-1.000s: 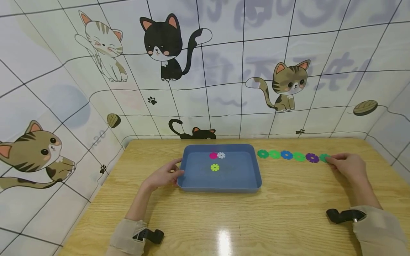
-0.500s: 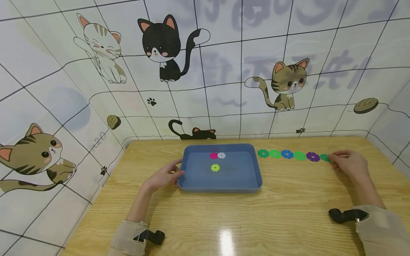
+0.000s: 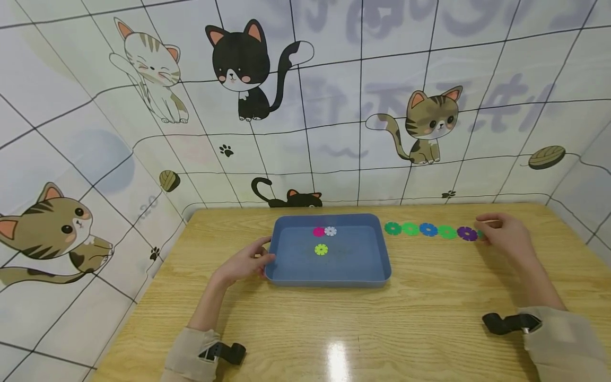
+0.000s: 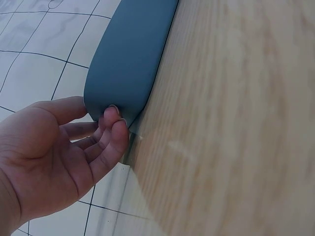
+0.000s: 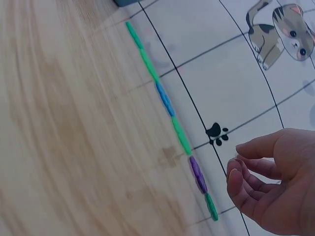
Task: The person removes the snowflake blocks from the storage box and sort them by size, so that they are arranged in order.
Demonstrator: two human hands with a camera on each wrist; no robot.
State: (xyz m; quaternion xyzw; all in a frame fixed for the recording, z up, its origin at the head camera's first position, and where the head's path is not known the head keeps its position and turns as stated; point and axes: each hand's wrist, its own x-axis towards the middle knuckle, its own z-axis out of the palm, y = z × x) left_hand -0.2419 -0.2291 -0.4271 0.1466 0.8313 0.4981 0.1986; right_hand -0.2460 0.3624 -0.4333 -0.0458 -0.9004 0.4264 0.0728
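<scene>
Right hand [image 3: 507, 236]: loosely curled, holding nothing, near the rightmost dark green flower-shaped plastic disc [image 5: 210, 206]
Left hand [image 3: 242, 261]: fingers gripping the blue rectangular tray [image 3: 329, 271]

right hand [image 3: 508, 236] off end green disc [image 5: 211, 207], shifted left

Green end disc [image 5: 211, 207], farthest right of the blue tray [image 3: 353, 265]: mostly hidden by your right hand [image 3: 508, 236], head view. Tray: cut off, both wrist views.
</scene>
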